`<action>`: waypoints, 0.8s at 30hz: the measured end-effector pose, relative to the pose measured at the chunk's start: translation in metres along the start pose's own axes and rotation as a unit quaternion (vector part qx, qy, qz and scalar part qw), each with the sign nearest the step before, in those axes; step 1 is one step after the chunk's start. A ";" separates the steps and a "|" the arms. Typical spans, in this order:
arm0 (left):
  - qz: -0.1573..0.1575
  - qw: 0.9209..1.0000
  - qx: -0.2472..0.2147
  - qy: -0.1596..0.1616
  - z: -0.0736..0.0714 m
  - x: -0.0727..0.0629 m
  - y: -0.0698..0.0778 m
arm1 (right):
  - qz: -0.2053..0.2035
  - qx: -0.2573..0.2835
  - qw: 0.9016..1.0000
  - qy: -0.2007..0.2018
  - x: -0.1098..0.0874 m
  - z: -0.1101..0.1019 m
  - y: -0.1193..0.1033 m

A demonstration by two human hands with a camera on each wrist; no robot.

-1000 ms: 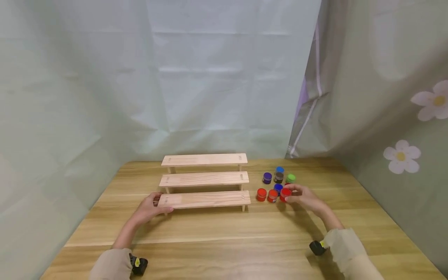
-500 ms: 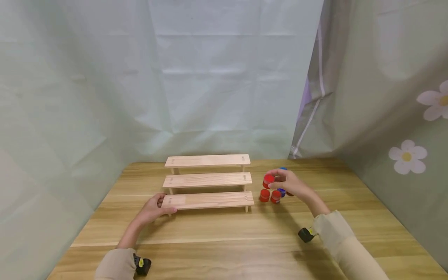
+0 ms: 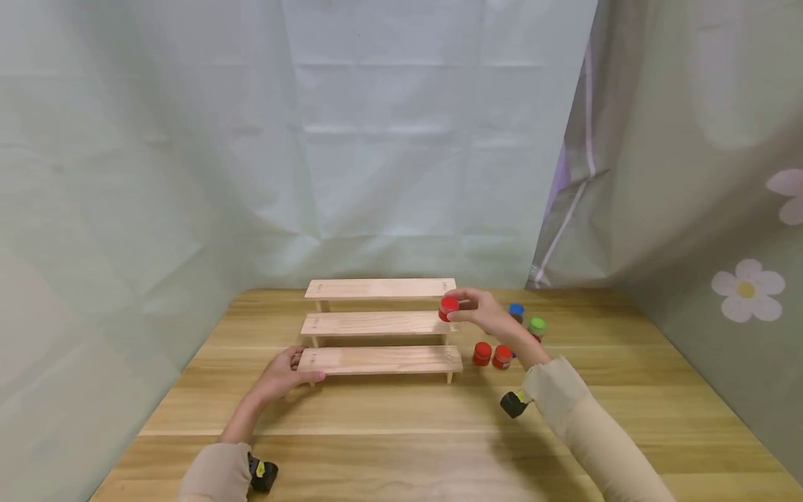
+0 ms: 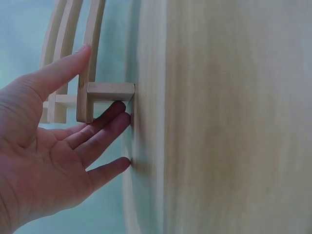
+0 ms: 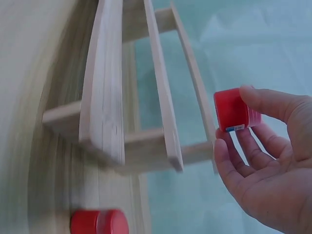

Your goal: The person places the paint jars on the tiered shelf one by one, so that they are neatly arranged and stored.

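Note:
A three-step wooden stand stands on the table. My left hand holds the left end of its lowest step, thumb on the front edge and fingers around the end by the leg. Between the thumb and fingers of my right hand is a small red paint jar, raised off the table near the right end of the middle step. In the right wrist view, a small label shows on this held jar, which is apart from the steps.
Two red-lidded jars stand on the table right of the stand. Blue-lidded and green-lidded jars stand behind them, with others partly hidden by my right arm. Pale cloth hangs behind and at the sides.
My right hand has lifted the red jar from the group and carried it left toward the stand. The left hand stays at the lowest step. The head view has shifted slightly.

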State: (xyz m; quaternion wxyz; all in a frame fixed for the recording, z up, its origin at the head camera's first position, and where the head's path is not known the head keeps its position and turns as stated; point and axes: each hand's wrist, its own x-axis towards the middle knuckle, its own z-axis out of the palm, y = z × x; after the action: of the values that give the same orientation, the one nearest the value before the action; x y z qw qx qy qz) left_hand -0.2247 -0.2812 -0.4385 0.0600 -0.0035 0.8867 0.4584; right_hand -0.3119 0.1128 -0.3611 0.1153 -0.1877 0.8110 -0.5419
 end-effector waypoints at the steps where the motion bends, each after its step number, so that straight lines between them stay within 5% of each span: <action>1: -0.002 1.000 0.001 0.001 0.000 0.000 0.001 | -0.006 0.005 1.000 -0.001 0.003 0.004 -0.002; 24: -0.002 1.000 0.015 0.004 0.002 -0.002 0.002 | -0.028 0.023 0.999 0.017 0.060 0.066 -0.045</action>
State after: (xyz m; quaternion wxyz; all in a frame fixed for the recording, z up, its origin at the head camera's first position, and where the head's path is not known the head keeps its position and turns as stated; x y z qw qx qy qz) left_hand -0.2227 -0.2789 -0.4378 0.0575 -0.0060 0.8935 0.4453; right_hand -0.3320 0.0165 -0.3443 0.0904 -0.1985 0.7944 -0.5669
